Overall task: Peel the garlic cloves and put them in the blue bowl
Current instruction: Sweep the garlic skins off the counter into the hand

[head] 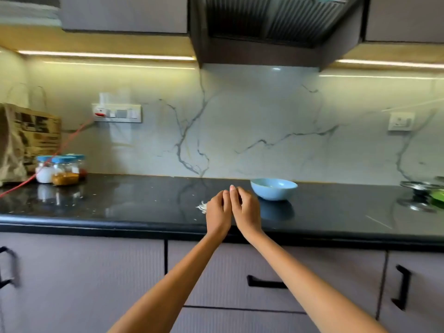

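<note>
Head view: left hand [217, 210] and right hand [246, 207] pressed together, contents unseen; blue bowl [274, 192] upright beside pale garlic peelings [202, 207].

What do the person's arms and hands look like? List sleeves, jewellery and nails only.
Both forearms are bare from the bottom of the picture to the wrists: no sleeve shows. The left hand and the right hand wear no glove. No watch, bracelet or ring can be seen from this side. One pale, unpainted-looking nail shows at a fingertip between the hands. No markings are visible.
</note>
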